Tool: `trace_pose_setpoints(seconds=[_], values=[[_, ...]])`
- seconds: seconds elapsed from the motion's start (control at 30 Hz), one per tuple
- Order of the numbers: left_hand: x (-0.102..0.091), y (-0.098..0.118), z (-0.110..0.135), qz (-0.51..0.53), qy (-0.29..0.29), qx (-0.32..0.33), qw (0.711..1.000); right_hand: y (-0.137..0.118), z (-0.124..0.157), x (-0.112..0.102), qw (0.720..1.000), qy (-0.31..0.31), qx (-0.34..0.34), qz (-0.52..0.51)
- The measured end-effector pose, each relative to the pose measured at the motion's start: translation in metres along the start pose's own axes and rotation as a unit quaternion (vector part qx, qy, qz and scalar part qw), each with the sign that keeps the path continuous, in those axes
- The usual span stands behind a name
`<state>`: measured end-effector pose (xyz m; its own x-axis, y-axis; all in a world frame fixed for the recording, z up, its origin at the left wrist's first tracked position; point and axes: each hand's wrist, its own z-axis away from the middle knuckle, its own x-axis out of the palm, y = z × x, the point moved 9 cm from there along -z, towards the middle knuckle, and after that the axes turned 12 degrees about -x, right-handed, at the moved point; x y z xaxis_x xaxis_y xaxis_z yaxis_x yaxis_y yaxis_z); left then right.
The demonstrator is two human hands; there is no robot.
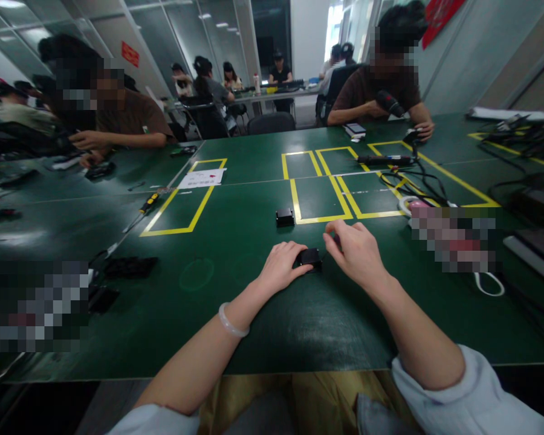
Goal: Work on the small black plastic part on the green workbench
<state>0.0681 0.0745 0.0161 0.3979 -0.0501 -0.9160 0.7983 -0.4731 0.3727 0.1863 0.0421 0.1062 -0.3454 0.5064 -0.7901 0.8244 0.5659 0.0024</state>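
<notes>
My left hand (283, 264), with a pale bracelet at the wrist, grips a small black box-shaped part (310, 258) against the green table. Just to its right, my right hand (356, 249) is closed in a pinch. Something thin and dark shows at its fingertips, close to the part's right side, but too little of it is visible to name. A second small black box-shaped part (285, 217) rests on the table beyond my left hand, apart from both hands.
Yellow tape outlines (321, 219) mark the green table (254, 338). A yellow-black screwdriver (150, 203) and white paper (202, 178) are at left. Black cables (419, 181) and a pinkish pouch-like item (453, 235), partly blurred, are at right. Two people sit across the table.
</notes>
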Motion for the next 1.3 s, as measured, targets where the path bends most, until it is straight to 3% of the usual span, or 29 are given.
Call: trace_pose_setpoints(seconds=[1.3], values=[[-0.0006, 0.0006, 0.0002, 0.005, 0.005, 0.008, 1.0, -0.0017, -0.0003, -0.0012, 1.0, 0.004, 0.006, -0.003]])
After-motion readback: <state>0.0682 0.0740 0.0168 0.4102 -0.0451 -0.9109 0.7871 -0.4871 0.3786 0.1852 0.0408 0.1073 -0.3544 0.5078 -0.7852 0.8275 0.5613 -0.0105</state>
